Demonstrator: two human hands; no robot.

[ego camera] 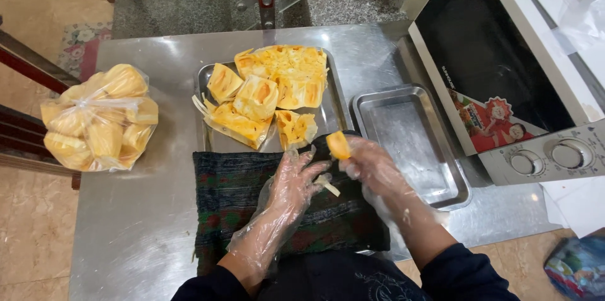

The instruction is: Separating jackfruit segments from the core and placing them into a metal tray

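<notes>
The table (145,213) was brushed, dull-shining metal, as were both trays (409,143). Thin, crinkled clear plastic gloves covered the left hand (293,181) and right hand (375,168). The dark cloth (252,194) at the near edge looked woven, perhaps coarse.

a clear bag of yellow fruit pieces (99,118) sits at the steel table's (145,225) left; an empty metal tray (409,143) lies just beside a white microwave (504,80)

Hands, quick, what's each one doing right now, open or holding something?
Left hand: gloved, fingers spread open, touching a pale fibrous strip; a firm grip cannot be told.
Right hand: gloved, closed on an orange fruit pod.
</notes>
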